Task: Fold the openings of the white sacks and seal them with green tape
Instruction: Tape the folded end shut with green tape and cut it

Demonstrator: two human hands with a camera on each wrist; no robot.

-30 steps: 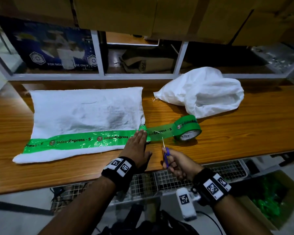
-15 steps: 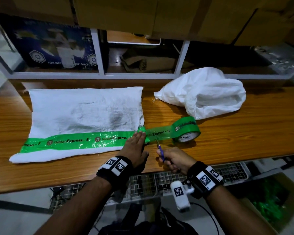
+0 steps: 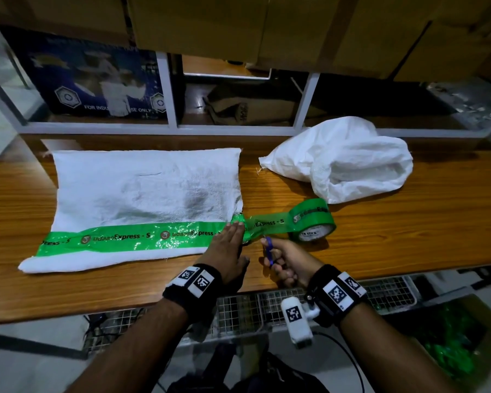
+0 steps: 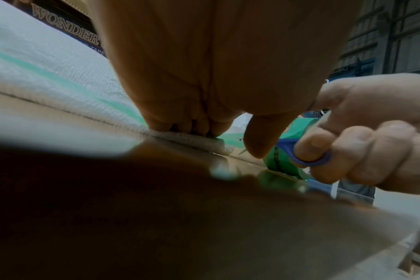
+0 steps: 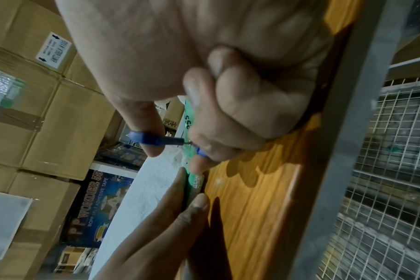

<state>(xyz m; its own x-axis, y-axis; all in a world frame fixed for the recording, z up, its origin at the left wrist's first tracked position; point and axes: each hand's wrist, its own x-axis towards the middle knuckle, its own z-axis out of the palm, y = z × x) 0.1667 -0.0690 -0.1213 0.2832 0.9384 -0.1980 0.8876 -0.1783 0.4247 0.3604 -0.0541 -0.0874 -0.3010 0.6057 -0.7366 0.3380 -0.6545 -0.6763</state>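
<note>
A flat white sack (image 3: 142, 194) lies on the wooden table (image 3: 408, 231), its folded near edge covered by a strip of green printed tape (image 3: 131, 239). The strip runs on past the sack's right corner to the green tape roll (image 3: 313, 222) standing on the table. My left hand (image 3: 228, 248) presses flat, fingers straight, on the taped right end of the sack (image 4: 192, 138). My right hand (image 3: 284, 259) grips blue-handled scissors (image 3: 269, 249), thumb and fingers through the loops (image 5: 156, 141), right at the stretched tape between sack and roll. The blades are hidden. A second, crumpled white sack (image 3: 349, 160) sits behind the roll.
Low shelving with a white frame (image 3: 165, 92) and cardboard boxes (image 3: 204, 21) backs the table. A blue tape carton (image 3: 94, 83) stands behind the flat sack. Wire mesh (image 3: 380, 293) hangs under the table's front edge, and a box holding green scraps (image 3: 448, 347) sits lower right.
My right hand with the scissors has moved forward and left, up to the stretched tape beside my left hand. The left hand stays pressed on the sack's end.
</note>
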